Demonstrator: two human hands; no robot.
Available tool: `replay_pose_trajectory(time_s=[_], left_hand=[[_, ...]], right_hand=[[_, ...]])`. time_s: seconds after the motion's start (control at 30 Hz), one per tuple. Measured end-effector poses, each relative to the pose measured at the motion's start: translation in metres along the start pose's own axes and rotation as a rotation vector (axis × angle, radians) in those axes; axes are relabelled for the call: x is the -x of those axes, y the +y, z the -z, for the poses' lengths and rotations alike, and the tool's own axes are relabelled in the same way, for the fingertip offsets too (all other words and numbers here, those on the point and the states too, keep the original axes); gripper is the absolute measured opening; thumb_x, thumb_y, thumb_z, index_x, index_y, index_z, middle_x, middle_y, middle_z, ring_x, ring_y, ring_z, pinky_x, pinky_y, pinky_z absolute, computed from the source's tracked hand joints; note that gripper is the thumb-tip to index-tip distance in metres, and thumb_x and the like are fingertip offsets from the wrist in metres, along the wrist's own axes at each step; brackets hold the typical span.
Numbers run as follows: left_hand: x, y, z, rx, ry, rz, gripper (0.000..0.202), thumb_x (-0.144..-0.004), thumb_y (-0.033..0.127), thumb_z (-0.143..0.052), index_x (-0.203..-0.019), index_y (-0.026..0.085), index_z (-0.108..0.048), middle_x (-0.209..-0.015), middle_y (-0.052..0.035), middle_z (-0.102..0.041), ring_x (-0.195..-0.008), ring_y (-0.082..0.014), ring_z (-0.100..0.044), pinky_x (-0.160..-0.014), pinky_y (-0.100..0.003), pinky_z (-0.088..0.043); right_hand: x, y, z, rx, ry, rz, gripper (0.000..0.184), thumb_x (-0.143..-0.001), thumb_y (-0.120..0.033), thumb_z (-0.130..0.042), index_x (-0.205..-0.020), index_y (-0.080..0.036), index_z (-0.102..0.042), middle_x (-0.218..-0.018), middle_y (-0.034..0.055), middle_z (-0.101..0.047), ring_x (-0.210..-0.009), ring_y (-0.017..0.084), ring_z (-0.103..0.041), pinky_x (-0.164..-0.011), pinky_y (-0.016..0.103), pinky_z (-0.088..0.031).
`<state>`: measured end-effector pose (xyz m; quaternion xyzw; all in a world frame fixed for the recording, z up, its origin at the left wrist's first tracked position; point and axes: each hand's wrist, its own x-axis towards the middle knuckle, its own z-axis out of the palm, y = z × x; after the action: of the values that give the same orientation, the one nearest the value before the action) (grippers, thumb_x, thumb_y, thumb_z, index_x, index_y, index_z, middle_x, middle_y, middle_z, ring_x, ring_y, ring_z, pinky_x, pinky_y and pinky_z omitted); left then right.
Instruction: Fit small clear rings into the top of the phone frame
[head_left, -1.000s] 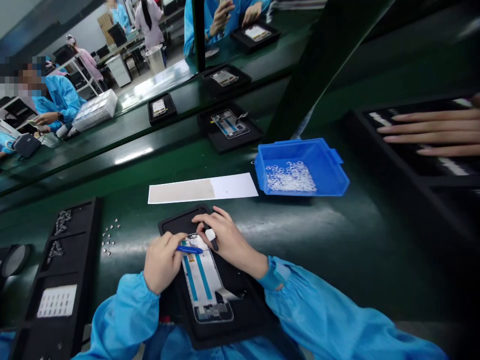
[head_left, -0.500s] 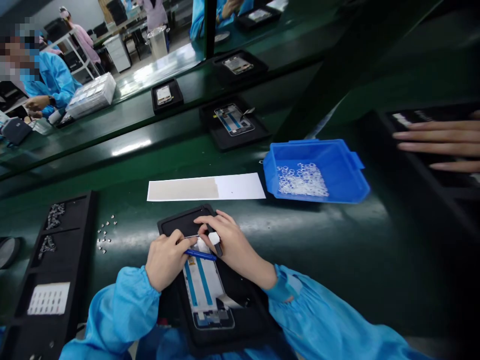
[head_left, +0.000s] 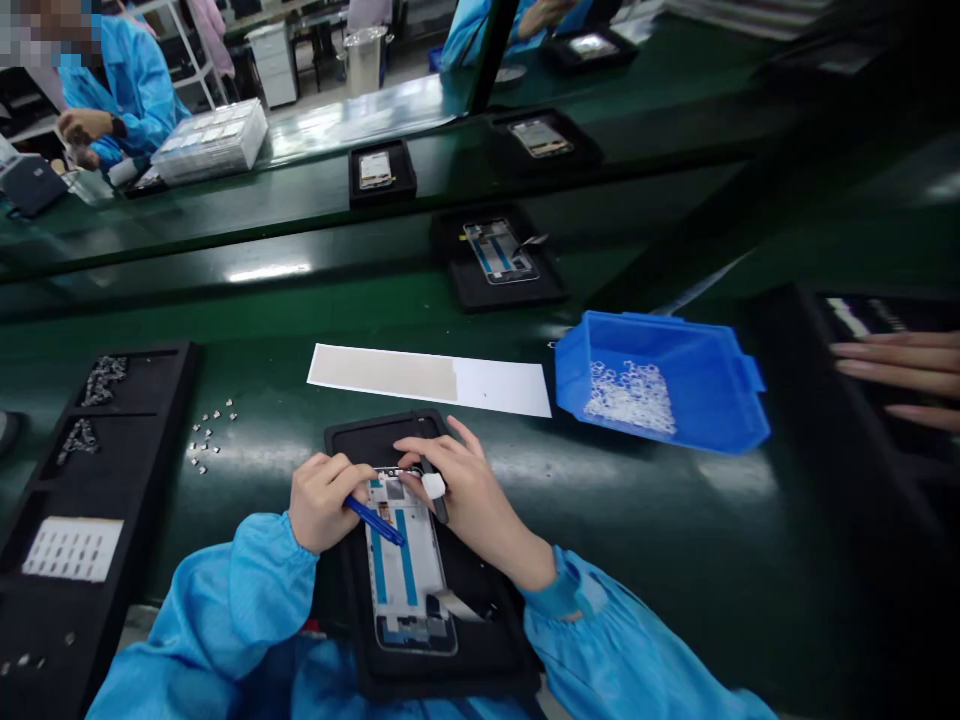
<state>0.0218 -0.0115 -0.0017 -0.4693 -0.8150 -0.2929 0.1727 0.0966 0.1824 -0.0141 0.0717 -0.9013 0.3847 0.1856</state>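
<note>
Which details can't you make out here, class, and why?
Head view:
Blue tool: upper end covered by the left hand.
Flat device: top right corner behind the right hand.
Another person's hand: wrist cut off by the right edge.
White pieces: too small to tell their shapes.
Compartment tray: near end cut off by the bottom edge.

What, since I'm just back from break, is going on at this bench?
Someone's left hand holds a blue pen-like tool over an open phone housing, which lies in a black tray. The right hand holds a slim dark tool near the housing's far end. A blue bin of small white pieces stands beyond, to the right.
</note>
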Motion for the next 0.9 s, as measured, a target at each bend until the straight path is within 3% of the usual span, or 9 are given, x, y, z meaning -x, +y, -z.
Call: replay_pose_trajectory(time_s=[0.3,0.43,0.5,0.57,0.63,0.73,0.9], left_hand=[[-0.001,0.002,0.0,0.003,0.004,0.017,0.026,-0.089,0.008,-0.043,-0.084,0.019,-0.066,-0.063,0.0001,-0.062,-0.053,-0.0119,-0.052,-0.056,-0.025,-0.041],[0.001,-0.001,-0.001,0.023,0.001,0.017,0.024,-0.09,0.008,-0.044,-0.085,0.019,-0.065,-0.066,-0.0001,-0.064,-0.054,-0.0122,-0.052,-0.057,-0.026,-0.041],[0.002,-0.002,-0.001,0.04,0.002,0.016,0.022,-0.09,0.008,-0.045,-0.086,0.018,-0.065,-0.066,-0.0001,-0.064,-0.055,-0.0122,-0.052,-0.057,-0.026,-0.042],[0.003,-0.003,-0.001,0.055,0.002,0.022,0.022,-0.09,0.008,-0.045,-0.086,0.018,-0.065,-0.066,0.0001,-0.064,-0.055,-0.0119,-0.053,-0.058,-0.026,-0.042],[0.003,-0.003,-0.001,0.063,0.005,0.027,0.023,-0.09,0.008,-0.045,-0.087,0.018,-0.065,-0.066,0.0003,-0.064,-0.056,-0.0114,-0.054,-0.058,-0.025,-0.042],[0.003,-0.002,-0.002,0.07,0.016,0.025,0.023,-0.09,0.008,-0.044,-0.086,0.018,-0.064,-0.066,0.0009,-0.063,-0.055,-0.0107,-0.054,-0.058,-0.025,-0.042],[0.003,-0.003,-0.002,0.078,0.032,0.014,0.021,-0.09,0.009,-0.045,-0.086,0.018,-0.064,-0.065,0.001,-0.061,-0.055,-0.0111,-0.051,-0.057,-0.025,-0.041]], right_hand=[[0.001,-0.006,-0.003,0.21,-0.039,0.145,0.037,-0.09,-0.003,-0.046,-0.119,-0.02,-0.061,-0.08,0.0021,-0.067,-0.079,0.022,-0.061,-0.113,0.058,-0.029],[0.003,-0.006,0.003,0.112,-0.017,0.077,0.03,-0.095,-0.011,-0.046,-0.118,-0.024,-0.06,-0.09,0.0029,-0.071,-0.083,0.022,-0.064,-0.11,0.057,-0.033],[0.004,-0.005,0.011,-0.025,0.048,-0.019,0.026,-0.099,-0.018,-0.046,-0.12,-0.026,-0.059,-0.091,0.0029,-0.071,-0.083,0.022,-0.065,-0.098,0.049,-0.046],[0.005,-0.006,0.02,-0.13,0.134,-0.111,0.024,-0.1,-0.023,-0.046,-0.118,-0.025,-0.061,-0.084,0.0026,-0.068,-0.076,0.02,-0.064,-0.076,0.037,-0.053],[0.006,-0.007,0.025,-0.18,0.18,-0.16,0.022,-0.1,-0.027,-0.048,-0.112,-0.025,-0.066,-0.08,0.0028,-0.065,-0.071,0.019,-0.062,-0.063,0.031,-0.051],[0.008,-0.009,0.025,-0.203,0.13,-0.185,0.017,-0.097,-0.029,-0.054,-0.1,-0.023,-0.07,-0.087,0.0041,-0.069,-0.075,0.019,-0.065,-0.063,0.029,-0.052],[0.012,-0.01,0.015,-0.204,0.07,-0.229,0.01,-0.091,-0.026,-0.06,-0.086,-0.021,-0.067,-0.075,0.0009,-0.07,-0.049,0.013,-0.057,-0.046,0.025,-0.045]])
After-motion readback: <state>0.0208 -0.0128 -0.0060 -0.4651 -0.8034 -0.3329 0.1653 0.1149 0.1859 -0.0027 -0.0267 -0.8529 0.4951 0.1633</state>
